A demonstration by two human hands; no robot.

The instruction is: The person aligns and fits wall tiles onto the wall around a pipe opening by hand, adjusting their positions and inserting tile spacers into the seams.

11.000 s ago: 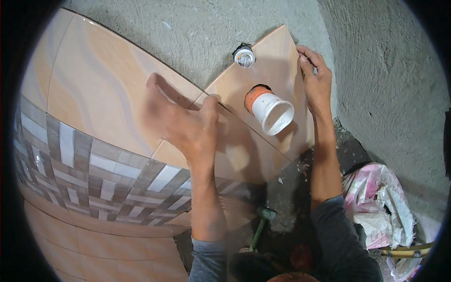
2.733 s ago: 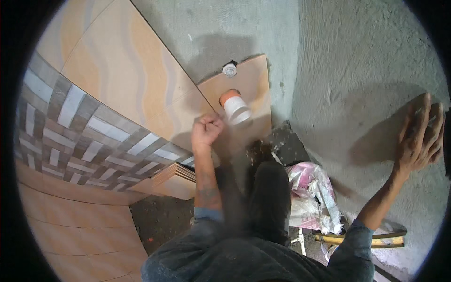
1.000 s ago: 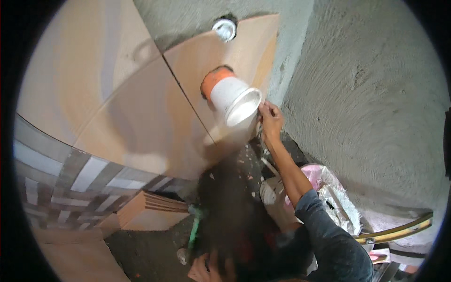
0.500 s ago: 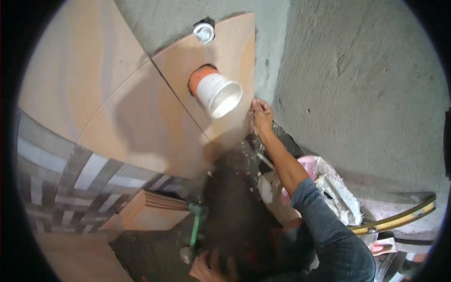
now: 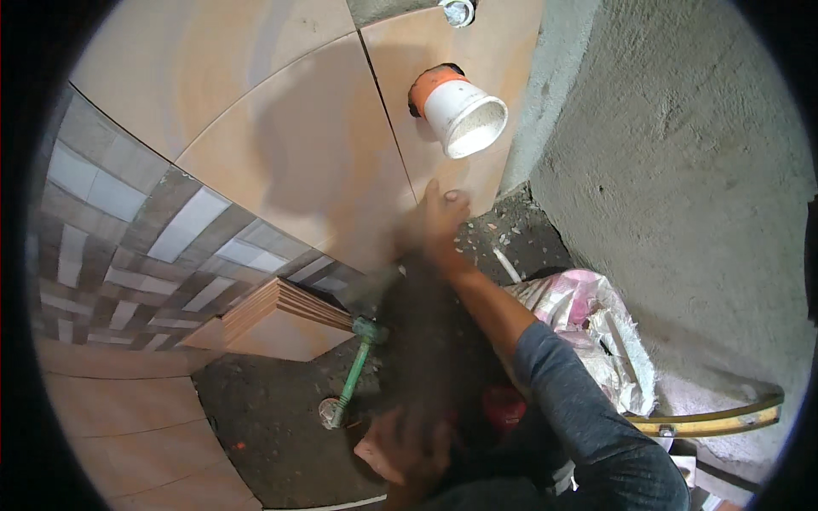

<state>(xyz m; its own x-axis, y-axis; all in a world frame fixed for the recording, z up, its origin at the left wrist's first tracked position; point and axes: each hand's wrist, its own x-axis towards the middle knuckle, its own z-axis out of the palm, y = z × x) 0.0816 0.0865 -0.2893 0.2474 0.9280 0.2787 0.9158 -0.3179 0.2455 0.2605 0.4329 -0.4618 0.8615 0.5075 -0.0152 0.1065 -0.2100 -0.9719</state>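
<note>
A cream, wavy-patterned wall tile (image 5: 498, 60) has two holes, with a white pipe fitting (image 5: 457, 12) at the upper one and an orange-and-white pipe (image 5: 464, 123) protruding from the lower. A dark joint separates it from the neighbouring tile (image 5: 324, 145). My right hand (image 5: 445, 223) is at the tile's lower part, below the pipe, its fingertips raised against the surface and the rest smeared by motion. My left hand (image 5: 413, 447) is low in the centre, blurred and shadowed, right of a green-handled mallet (image 5: 358, 366); what it touches is unclear.
A mosaic band (image 5: 183, 226) crosses the left wall above stacked tiles (image 5: 285, 328). Rough grey plaster (image 5: 682, 153) forms the right wall. A white-and-pink sack (image 5: 588, 324) and a yellow level (image 5: 724, 419) lie at lower right. Debris litters the dark corner floor (image 5: 545, 234).
My right hand has left the tile's right edge, which it pinched a second ago, and moved down-left beneath the pipe. My left hand stays low. The view has shifted, showing more floor.
</note>
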